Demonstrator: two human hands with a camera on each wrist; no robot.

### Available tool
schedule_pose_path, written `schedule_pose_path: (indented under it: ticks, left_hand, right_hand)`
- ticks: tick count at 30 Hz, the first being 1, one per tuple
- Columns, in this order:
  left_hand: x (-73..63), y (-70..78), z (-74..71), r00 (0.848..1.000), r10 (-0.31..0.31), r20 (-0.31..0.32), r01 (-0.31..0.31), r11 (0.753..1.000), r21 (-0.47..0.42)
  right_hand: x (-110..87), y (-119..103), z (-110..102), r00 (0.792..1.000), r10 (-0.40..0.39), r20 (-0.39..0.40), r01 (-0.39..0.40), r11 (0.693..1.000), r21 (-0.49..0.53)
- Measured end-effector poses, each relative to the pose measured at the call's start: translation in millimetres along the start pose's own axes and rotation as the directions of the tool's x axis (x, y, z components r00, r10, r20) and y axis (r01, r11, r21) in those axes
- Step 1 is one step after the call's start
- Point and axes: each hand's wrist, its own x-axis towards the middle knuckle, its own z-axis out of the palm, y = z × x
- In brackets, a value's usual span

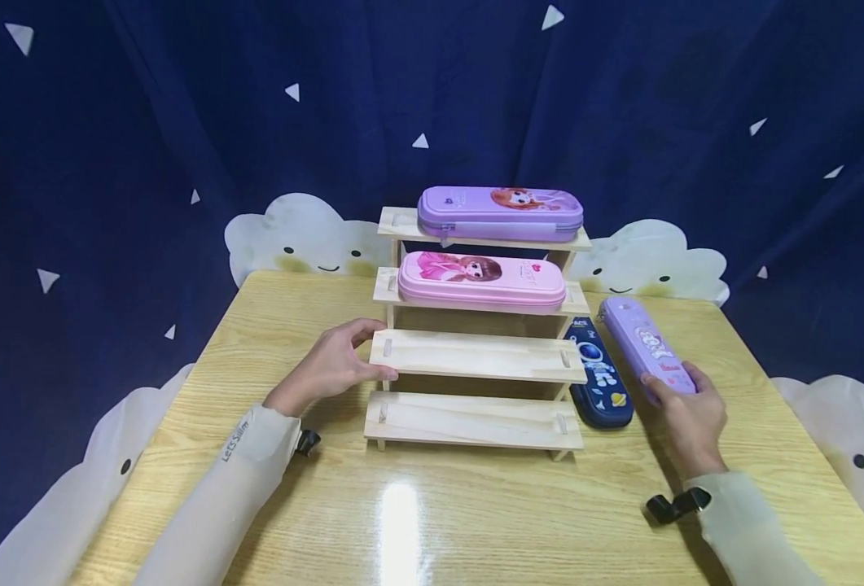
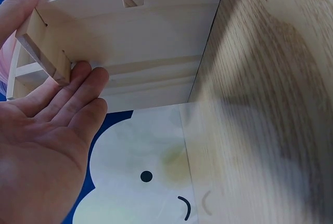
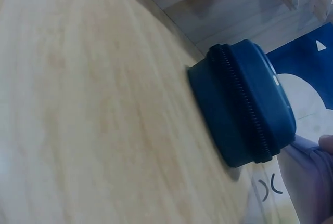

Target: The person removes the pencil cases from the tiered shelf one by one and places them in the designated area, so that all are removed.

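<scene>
Pale sleeves point(image 1: 219, 505) enter at lower left and lower right of the frame, a small black device point(image 1: 677, 505) at the right wrist. Beneath them, wood-grain table point(image 1: 519, 521), glare at bottom centre.

Left hand point(image 1: 332, 362), left of centre: thumb at the front edge, fingers bent round the back, partly spread, gripping the left end of a four-tier wooden rack point(image 1: 475, 356), second tier from the bottom.

Right hand point(image 1: 695, 419), right of centre: thumb and fingers close together across the near end of a lilac case point(image 1: 640, 338), gripping it from both sides. Case slants from upper left down to the hand; cannot tell whether its far end touches the table.

Navy case point(image 1: 600, 391), astronaut print, lies flat just beside the rack's right side, left of the lilac one.

Rack, centre frame: purple case point(image 1: 501, 213) on the top tier, pink case point(image 1: 483, 281) on the next below.

Behind, dark blue curtain point(image 1: 432, 57), white triangles, cloud shapes point(image 1: 307, 232) with faces.
</scene>
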Motion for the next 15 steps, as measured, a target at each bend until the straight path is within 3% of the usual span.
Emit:
schedule_pose_path:
  ticks: [15]
  left_hand:
    - [-0.6, 0.9, 0.0, 1.000, -0.007, 0.005, 0.007, 1.000, -0.004]
  right_hand:
    - [-0.4, 9.6, 4.5, 1.000, -0.004, 0.010, 0.005, 0.996, -0.089]
